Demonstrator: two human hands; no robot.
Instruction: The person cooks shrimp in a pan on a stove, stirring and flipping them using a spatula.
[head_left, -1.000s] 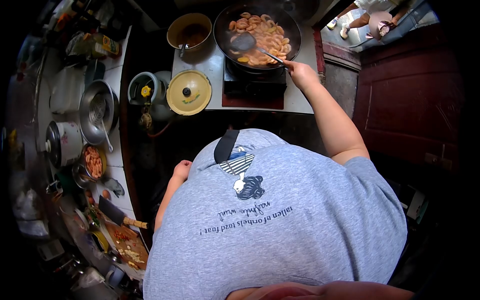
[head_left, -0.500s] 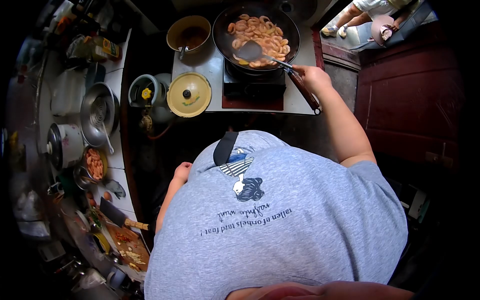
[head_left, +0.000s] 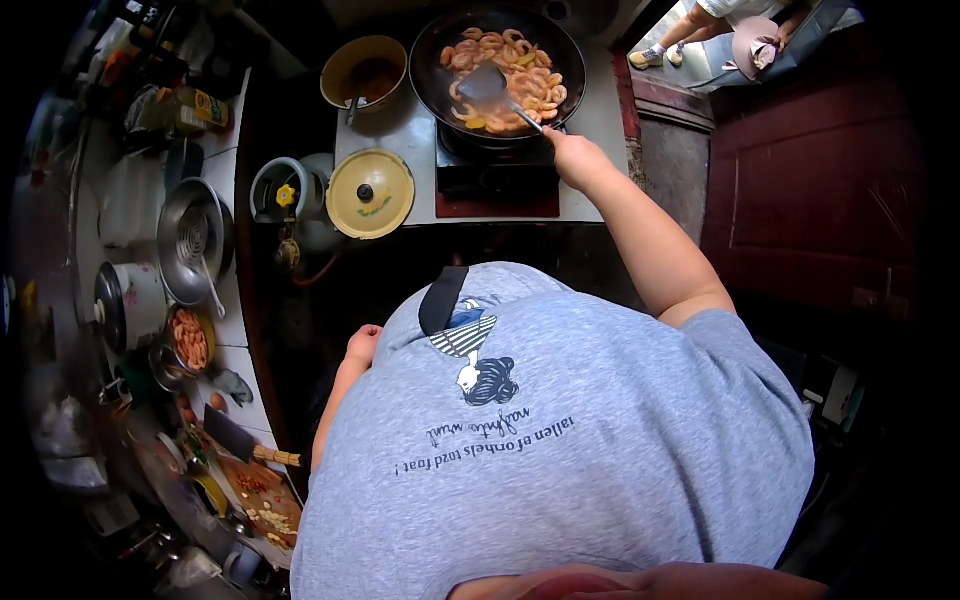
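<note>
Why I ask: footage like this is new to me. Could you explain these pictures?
There's no machine: a person works bare-handed. Every picture comes from one head-worn camera looking forward and down, so the grey shirt fills much of the view. The right hand holds a spatula in a pan of shrimp on the stove. The left hand is beside the shirt; whether it holds anything is unclear. On the table, a bowl stands beside the pan; a yellow lid shows nearer the shirt.

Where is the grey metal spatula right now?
In the head view, the grey metal spatula is at top centre, its blade inside the round black wok with the curled orange-pink shrimp, its handle in the person's right-hand grip.
</note>
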